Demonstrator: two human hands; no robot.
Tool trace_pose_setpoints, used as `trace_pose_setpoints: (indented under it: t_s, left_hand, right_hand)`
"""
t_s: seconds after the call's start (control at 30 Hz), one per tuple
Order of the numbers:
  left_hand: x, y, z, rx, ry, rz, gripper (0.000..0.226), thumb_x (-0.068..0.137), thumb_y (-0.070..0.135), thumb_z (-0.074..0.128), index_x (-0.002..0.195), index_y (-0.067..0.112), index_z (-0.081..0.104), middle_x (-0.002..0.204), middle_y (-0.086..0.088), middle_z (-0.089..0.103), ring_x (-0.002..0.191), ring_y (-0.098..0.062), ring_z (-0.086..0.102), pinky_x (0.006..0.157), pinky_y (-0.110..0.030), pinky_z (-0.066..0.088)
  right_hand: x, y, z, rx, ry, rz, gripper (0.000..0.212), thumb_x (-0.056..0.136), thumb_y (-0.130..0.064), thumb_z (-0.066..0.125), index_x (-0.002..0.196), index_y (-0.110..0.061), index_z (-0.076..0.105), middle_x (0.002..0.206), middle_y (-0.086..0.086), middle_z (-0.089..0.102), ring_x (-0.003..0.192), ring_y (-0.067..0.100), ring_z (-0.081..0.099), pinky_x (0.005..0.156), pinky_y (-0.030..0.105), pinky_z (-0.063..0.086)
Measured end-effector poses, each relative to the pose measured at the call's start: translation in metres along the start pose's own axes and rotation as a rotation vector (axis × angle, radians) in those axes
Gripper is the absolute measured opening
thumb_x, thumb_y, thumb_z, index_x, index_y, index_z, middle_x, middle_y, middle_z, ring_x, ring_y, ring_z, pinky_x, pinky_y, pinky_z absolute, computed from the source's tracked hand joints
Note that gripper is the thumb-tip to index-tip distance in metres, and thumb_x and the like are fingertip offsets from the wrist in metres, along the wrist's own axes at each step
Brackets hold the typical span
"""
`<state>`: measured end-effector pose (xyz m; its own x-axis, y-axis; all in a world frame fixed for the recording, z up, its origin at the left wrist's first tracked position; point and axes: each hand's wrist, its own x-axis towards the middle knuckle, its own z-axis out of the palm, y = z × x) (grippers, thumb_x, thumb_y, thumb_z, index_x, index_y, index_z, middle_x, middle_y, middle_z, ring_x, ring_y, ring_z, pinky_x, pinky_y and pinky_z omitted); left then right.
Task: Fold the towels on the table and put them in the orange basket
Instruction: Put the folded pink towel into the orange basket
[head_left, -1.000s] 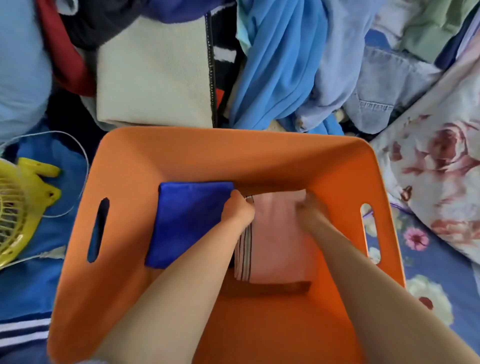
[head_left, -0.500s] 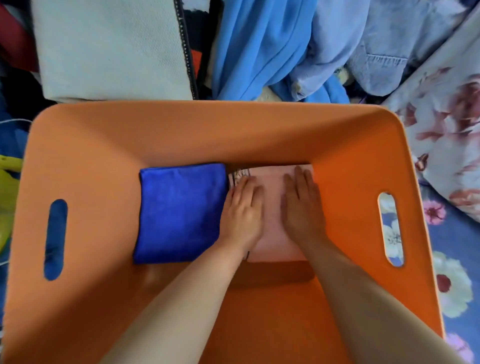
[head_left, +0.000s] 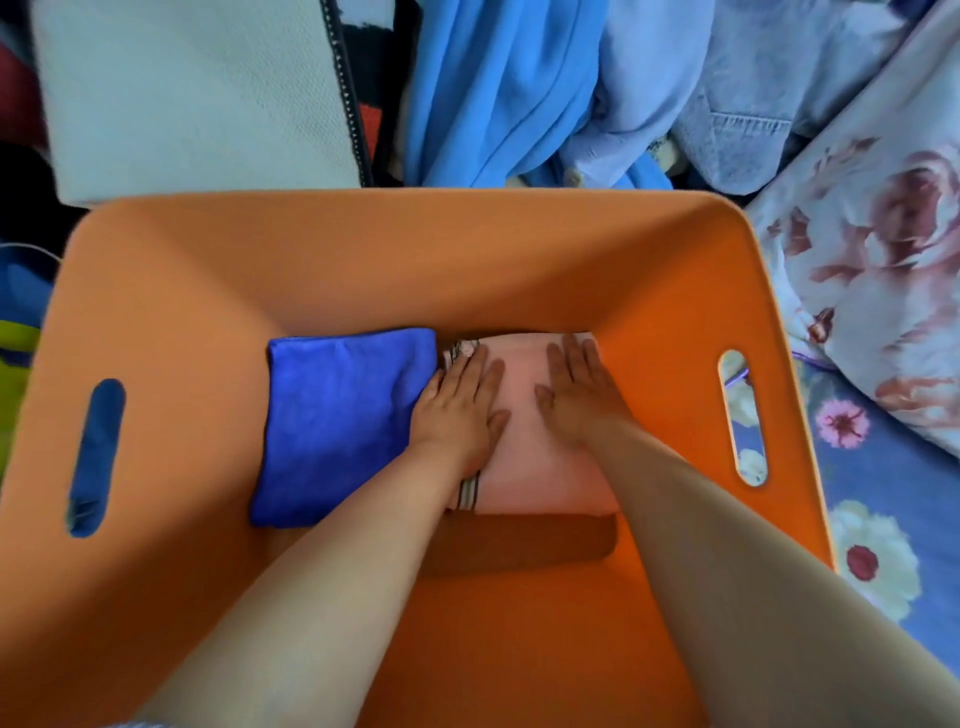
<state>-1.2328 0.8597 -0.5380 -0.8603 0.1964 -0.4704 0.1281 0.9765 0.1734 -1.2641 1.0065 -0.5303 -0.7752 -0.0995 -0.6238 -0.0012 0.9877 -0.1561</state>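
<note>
Now both hands lie flat, fingers straight, on the folded pale pink towel with a striped edge (head_left: 524, 467): the left hand (head_left: 460, 410) covers its left part next to the stripes, and the right hand (head_left: 576, 400) presses its right part, neither one curled round the cloth. Compared with half a second ago the hands have spread a little further apart, leaving more pink cloth bare between them, while the towel itself has not moved. It rests on the floor of the orange plastic basket with slotted handles (head_left: 363, 260), in the right half, its long axis running from the person toward the far wall and its striped edge facing left. Touching that edge lies the folded royal-blue plush towel (head_left: 337, 421), set the same way. Two towels are in the basket, and two handle slots show, one in each side wall.
</note>
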Motion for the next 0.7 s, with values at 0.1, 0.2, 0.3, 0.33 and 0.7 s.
trace_pose_setpoints:
  t_s: [0.1, 0.2, 0.3, 0.33, 0.7]
  left_hand:
    - [-0.008, 0.006, -0.013, -0.008, -0.075, -0.033, 0.061, 0.096, 0.027, 0.034, 0.148, 0.018, 0.003, 0.157, -0.003, -0.005, 0.145, -0.022, -0.003, 0.116, -0.038, 0.011]
    - [-0.038, 0.01, -0.041, 0.037, -0.036, -0.05, 0.061, 0.092, 0.012, 0.041, 0.146, 0.016, 0.013, 0.156, -0.005, 0.001, 0.144, -0.023, 0.0, 0.114, -0.041, 0.017]
    - [-0.066, 0.006, -0.073, 0.082, 0.03, -0.084, 0.054, 0.091, 0.013, 0.045, 0.142, 0.013, 0.025, 0.153, -0.008, 0.014, 0.141, -0.025, 0.014, 0.111, -0.04, 0.024]
    - [-0.079, 0.006, -0.085, 0.1, 0.044, -0.103, 0.05, 0.092, 0.015, 0.045, 0.14, 0.012, 0.029, 0.151, -0.01, 0.019, 0.139, -0.026, 0.019, 0.109, -0.04, 0.026]
    - [-0.237, 0.049, -0.193, 0.101, 0.365, -0.13, 0.028, 0.093, 0.017, 0.041, 0.115, 0.006, 0.054, 0.134, -0.009, 0.044, 0.121, -0.027, 0.042, 0.093, -0.038, 0.039]
  right_hand:
    - [-0.012, 0.0, 0.001, -0.029, -0.034, -0.009, 0.06, 0.098, -0.034, 0.026, 0.146, -0.019, -0.007, 0.155, 0.003, -0.018, 0.143, 0.022, -0.016, 0.117, 0.036, 0.001]
    - [-0.05, -0.006, -0.005, -0.04, -0.015, -0.035, 0.062, 0.097, -0.03, 0.033, 0.146, -0.026, -0.004, 0.155, 0.0, -0.017, 0.143, 0.023, -0.013, 0.117, 0.04, 0.002]
    - [-0.083, -0.012, -0.028, 0.001, 0.028, -0.055, 0.062, 0.096, -0.023, 0.036, 0.147, -0.025, 0.002, 0.157, -0.002, -0.009, 0.144, 0.023, -0.009, 0.117, 0.04, 0.006]
    - [-0.096, -0.014, -0.04, 0.006, 0.042, -0.079, 0.061, 0.095, -0.021, 0.037, 0.147, -0.024, 0.004, 0.157, -0.002, -0.006, 0.144, 0.024, -0.007, 0.117, 0.041, 0.008]
    - [-0.27, -0.038, -0.143, 0.037, 0.46, -0.314, 0.051, 0.089, -0.008, 0.042, 0.139, -0.014, 0.036, 0.149, 0.004, 0.033, 0.141, 0.023, 0.021, 0.113, 0.036, 0.025]
